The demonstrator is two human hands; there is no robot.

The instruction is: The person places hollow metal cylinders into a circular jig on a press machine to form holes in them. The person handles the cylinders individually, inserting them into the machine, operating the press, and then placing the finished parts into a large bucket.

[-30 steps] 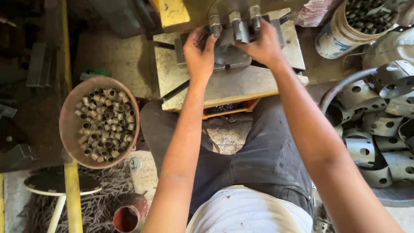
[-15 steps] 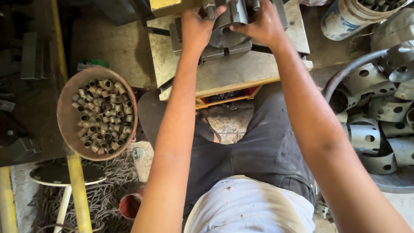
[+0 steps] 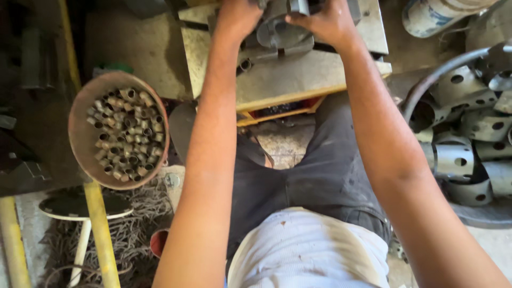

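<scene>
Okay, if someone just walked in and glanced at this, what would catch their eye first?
Probably both hands, left hand and right hand, on a grey metal part at the top. Next, the round bowl of short metal tubes at left, and the pile of curved holed metal pieces at right.

Your counter (image 3: 298,80) sits at twelve o'clock, over your knees, and carries the curved metal part (image 3: 280,33) between your left hand (image 3: 237,16) and right hand (image 3: 326,21). At nine o'clock a round bowl (image 3: 80,138) holds short tube pieces (image 3: 125,133). Below it, at seven o'clock, stands a small stool (image 3: 80,205). At three o'clock punched metal rings (image 3: 469,144) lie heaped; a bucket (image 3: 434,13) stands at one o'clock.
</scene>
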